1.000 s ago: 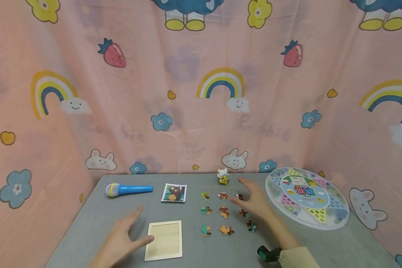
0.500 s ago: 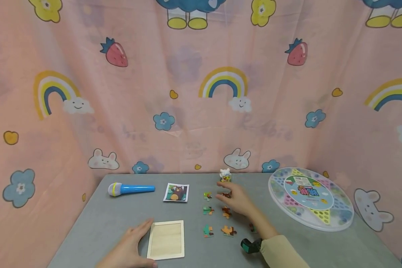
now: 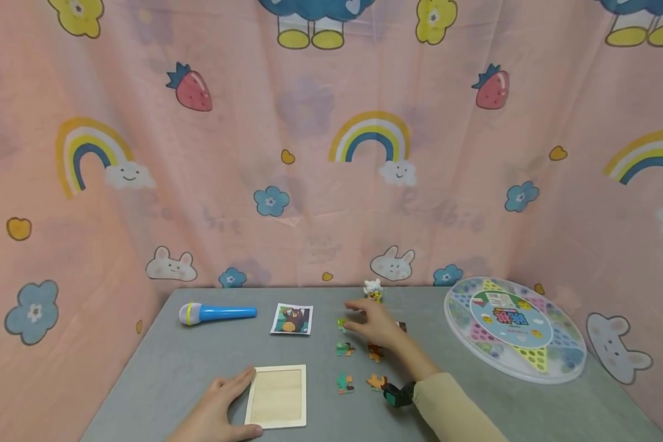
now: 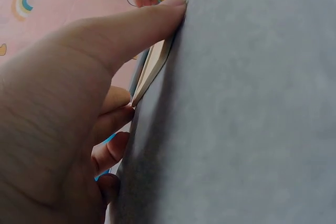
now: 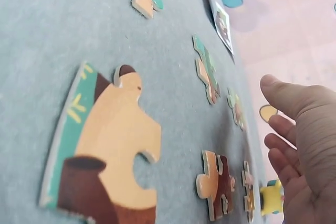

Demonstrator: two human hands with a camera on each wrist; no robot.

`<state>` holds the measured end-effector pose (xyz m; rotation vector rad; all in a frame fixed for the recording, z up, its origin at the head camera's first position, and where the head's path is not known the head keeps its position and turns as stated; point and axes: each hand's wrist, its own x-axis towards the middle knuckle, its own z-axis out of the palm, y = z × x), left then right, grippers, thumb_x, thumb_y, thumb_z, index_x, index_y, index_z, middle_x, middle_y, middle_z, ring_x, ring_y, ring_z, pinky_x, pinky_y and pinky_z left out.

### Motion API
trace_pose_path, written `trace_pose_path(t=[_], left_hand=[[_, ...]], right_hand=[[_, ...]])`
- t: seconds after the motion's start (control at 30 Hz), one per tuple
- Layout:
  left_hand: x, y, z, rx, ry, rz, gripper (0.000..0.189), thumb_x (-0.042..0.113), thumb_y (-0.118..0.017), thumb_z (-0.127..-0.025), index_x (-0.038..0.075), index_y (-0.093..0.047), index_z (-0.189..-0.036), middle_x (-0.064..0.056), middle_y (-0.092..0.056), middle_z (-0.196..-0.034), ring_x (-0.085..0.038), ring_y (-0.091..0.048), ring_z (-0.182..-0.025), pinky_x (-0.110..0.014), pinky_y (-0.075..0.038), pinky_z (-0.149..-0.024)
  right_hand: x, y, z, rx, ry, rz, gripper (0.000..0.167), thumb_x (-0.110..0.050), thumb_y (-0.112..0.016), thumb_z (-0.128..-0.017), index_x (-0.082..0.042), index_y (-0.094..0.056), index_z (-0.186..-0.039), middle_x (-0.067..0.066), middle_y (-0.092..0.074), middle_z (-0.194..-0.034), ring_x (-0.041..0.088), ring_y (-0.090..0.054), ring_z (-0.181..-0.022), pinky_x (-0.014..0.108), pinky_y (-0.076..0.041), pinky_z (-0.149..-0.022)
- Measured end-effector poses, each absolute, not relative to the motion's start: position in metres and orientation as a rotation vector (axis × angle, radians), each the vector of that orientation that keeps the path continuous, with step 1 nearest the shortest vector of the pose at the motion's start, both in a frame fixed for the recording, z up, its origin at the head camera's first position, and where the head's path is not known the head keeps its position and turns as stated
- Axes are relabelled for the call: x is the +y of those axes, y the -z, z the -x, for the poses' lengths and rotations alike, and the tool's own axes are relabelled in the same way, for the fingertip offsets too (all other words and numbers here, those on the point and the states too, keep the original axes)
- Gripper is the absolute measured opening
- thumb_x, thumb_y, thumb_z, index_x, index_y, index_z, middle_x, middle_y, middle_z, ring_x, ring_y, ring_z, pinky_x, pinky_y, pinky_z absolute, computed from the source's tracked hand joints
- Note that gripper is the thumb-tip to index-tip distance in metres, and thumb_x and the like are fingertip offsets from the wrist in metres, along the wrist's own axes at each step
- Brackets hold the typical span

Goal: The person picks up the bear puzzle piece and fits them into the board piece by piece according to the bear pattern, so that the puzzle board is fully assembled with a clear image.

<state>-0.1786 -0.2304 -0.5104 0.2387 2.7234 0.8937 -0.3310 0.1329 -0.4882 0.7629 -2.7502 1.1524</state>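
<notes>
A shallow wooden puzzle tray (image 3: 278, 396) lies on the table in the head view. My left hand (image 3: 221, 405) holds its left side, thumb at the near corner and fingers at the far one; the left wrist view shows the thumb against the tray edge (image 4: 157, 59). My right hand (image 3: 377, 325) hovers over the far puzzle pieces, thumb and fingers apart with nothing between them. Near its fingertips is a small green piece (image 3: 341, 325). A large tan, brown and green piece (image 5: 121, 145) lies closer in the right wrist view. The right hand and arm hide several pieces.
A picture card of a bear (image 3: 291, 319) lies beyond the tray, with a blue toy microphone (image 3: 221, 312) to its left. A small figurine (image 3: 372, 290) stands behind the right hand. A round game board (image 3: 515, 331) lies at the right.
My right hand has moved left across the far row of puzzle pieces. My left hand has moved right and come to hold the tray's left side.
</notes>
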Motion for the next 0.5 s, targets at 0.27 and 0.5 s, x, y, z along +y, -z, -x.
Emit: trace_pose_path(t=[0.27, 0.5], left_hand=[[-0.226, 0.509, 0.178, 2.752, -0.845, -0.226, 0.106, 0.063, -0.089, -0.077, 0.009, -0.049, -0.160, -0.011, -0.046, -0.165, -0.021, -0.042, -0.106, -0.044, -0.050, -0.089], [-0.229, 0.512, 0.177, 2.754, -0.862, -0.268, 0.105, 0.061, -0.088, -0.079, 0.008, -0.047, -0.160, -0.012, -0.045, -0.165, -0.022, -0.043, -0.107, -0.049, -0.051, -0.090]], right_hand=[[0.131, 0.491, 0.334, -2.773, -1.134, -0.738, 0.040, -0.016, -0.080, -0.097, 0.004, -0.071, -0.131, 0.016, -0.072, -0.129, 0.037, -0.066, -0.124, 0.053, -0.054, -0.106], [0.138, 0.501, 0.339, -2.788, -1.052, -0.852, 0.040, -0.021, -0.082, -0.096, 0.003, -0.073, -0.128, 0.015, -0.072, -0.125, 0.038, -0.066, -0.121, 0.056, -0.054, -0.104]])
